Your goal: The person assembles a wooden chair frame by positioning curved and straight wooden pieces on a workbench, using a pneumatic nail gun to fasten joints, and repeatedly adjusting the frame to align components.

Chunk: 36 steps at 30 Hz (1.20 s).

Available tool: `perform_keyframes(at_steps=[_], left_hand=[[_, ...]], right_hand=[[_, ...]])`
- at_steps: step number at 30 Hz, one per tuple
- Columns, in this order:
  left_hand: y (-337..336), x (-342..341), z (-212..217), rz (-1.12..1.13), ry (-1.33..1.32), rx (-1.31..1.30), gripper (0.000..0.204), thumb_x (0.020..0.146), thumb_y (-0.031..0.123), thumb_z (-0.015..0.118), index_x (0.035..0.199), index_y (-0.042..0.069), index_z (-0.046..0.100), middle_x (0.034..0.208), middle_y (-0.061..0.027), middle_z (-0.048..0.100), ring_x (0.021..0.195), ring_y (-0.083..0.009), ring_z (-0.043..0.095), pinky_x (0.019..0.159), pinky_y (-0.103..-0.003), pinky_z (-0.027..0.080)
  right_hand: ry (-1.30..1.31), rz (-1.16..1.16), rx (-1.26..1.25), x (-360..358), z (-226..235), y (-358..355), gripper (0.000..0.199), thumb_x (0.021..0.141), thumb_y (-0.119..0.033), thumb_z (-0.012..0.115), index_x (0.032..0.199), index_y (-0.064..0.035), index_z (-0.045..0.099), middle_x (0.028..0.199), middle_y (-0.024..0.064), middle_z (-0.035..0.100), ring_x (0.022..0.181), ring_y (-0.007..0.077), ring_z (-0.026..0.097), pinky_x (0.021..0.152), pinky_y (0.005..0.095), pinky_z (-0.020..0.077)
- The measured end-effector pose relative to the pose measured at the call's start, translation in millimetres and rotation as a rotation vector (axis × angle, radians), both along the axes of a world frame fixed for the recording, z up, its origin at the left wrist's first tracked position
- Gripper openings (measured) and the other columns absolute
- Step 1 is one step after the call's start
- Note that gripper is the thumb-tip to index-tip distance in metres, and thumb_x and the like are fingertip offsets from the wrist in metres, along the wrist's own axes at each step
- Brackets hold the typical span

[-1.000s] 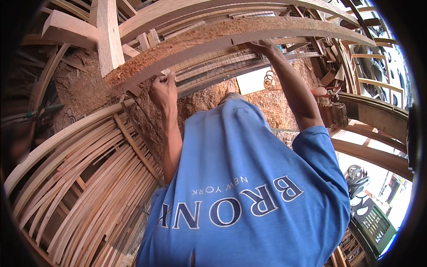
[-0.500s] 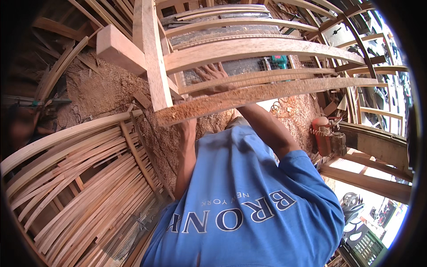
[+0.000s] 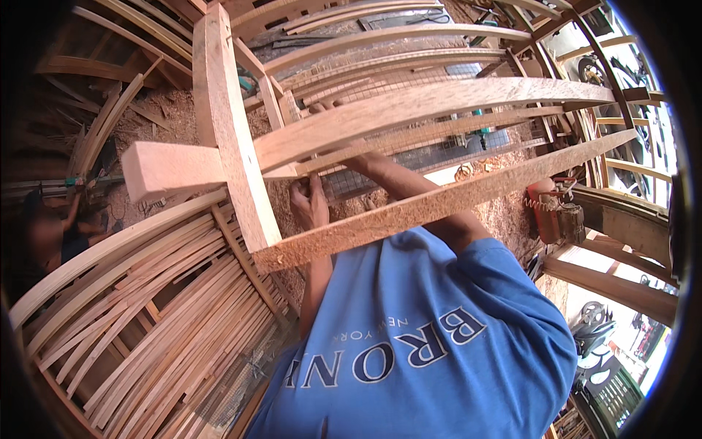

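Note:
A wooden frame with curved slats and a thick crosspiece stands between me and my hands. Through its gaps shows a sheet of wire mesh. My left hand is beside the mesh's left edge, thumb and fingers drawn together; what they pinch is too small to make out. My right arm reaches under the near slat, and my right hand is mostly hidden behind a curved slat. Only some fingertips show above it, near the frame's left end, so its grip is unclear.
A rack of thin wooden strips fills the lower left. Wood shavings cover the floor. To the right stands a red tank by a timber beam. Another person is at the far left. A green-handled tool lies beyond the mesh.
My right hand has drawn left and behind the slat from where it lay spread over the mesh. My left hand has come up into view inside the frame. The view has shifted.

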State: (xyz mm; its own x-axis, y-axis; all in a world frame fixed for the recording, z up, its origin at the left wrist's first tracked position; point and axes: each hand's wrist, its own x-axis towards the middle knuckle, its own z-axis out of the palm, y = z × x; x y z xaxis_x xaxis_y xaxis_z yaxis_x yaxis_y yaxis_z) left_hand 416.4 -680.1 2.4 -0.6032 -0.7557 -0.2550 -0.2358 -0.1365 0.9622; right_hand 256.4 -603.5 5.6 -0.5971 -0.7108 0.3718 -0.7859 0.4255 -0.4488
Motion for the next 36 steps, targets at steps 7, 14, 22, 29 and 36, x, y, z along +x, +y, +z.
perform_keyframes(at_steps=[7, 14, 22, 29, 36], left_hand=[[-0.8, -1.0, 24.3, -0.041, -0.236, -0.218, 0.035, 0.095, 0.031, 0.071, 0.091, -0.003, 0.064, 0.078, -0.0128, 0.073, 0.068, -0.0215, 0.07, 0.066, -0.036, 0.053], [-2.9, 1.6, 0.5, -0.016, -0.048, -0.191, 0.038, 0.095, 0.035, 0.07, 0.092, -0.002, 0.063, 0.078, -0.0147, 0.072, 0.072, -0.0287, 0.071, 0.066, -0.043, 0.052], [-12.8, -3.3, -9.7, -0.067, -0.075, -0.26, 0.039, 0.097, 0.033, 0.069, 0.097, -0.005, 0.063, 0.081, -0.0193, 0.072, 0.07, -0.029, 0.072, 0.062, -0.039, 0.054], [-14.4, 3.7, 27.2, -0.291, -0.173, -0.362, 0.034, 0.097, 0.02, 0.064, 0.117, -0.008, 0.065, 0.105, -0.0183, 0.072, 0.092, -0.0267, 0.069, 0.082, -0.037, 0.054], [-36.7, 12.9, 25.5, -0.492, -0.257, -0.481, 0.04, 0.1, 0.022, 0.055, 0.126, -0.006, 0.062, 0.126, -0.0251, 0.066, 0.118, -0.0416, 0.061, 0.101, -0.047, 0.045]], right_hand=[[-0.094, 0.007, 0.027, 1.6, 9.5, -1.5, 0.05, 0.088, -0.034, 0.063, 0.129, -0.0057, 0.057, 0.145, 0.0189, 0.049, 0.135, 0.0356, 0.045, 0.113, 0.0604, 0.0265], [-0.346, 0.078, 0.129, -1.0, 36.6, 3.8, 0.042, 0.085, -0.029, 0.064, 0.118, -0.0035, 0.063, 0.141, 0.0205, 0.052, 0.13, 0.0372, 0.048, 0.107, 0.0604, 0.0297], [-0.479, 0.056, 0.174, 4.0, 28.2, -25.4, 0.034, 0.081, -0.024, 0.065, 0.106, -0.0011, 0.07, 0.136, 0.0223, 0.056, 0.124, 0.039, 0.052, 0.1, 0.0605, 0.0335], [0.18, -0.309, 0.057, 25.8, 9.0, -47.6, 0.027, 0.084, -0.023, 0.059, 0.092, -0.0005, 0.073, 0.111, 0.0138, 0.054, 0.111, 0.0295, 0.049, 0.097, 0.0483, 0.0345], [0.012, -0.202, 0.003, 68.6, 26.8, -7.3, 0.032, 0.083, -0.028, 0.062, 0.106, -0.0056, 0.064, 0.108, 0.0148, 0.054, 0.109, 0.0298, 0.05, 0.096, 0.0473, 0.0385]])
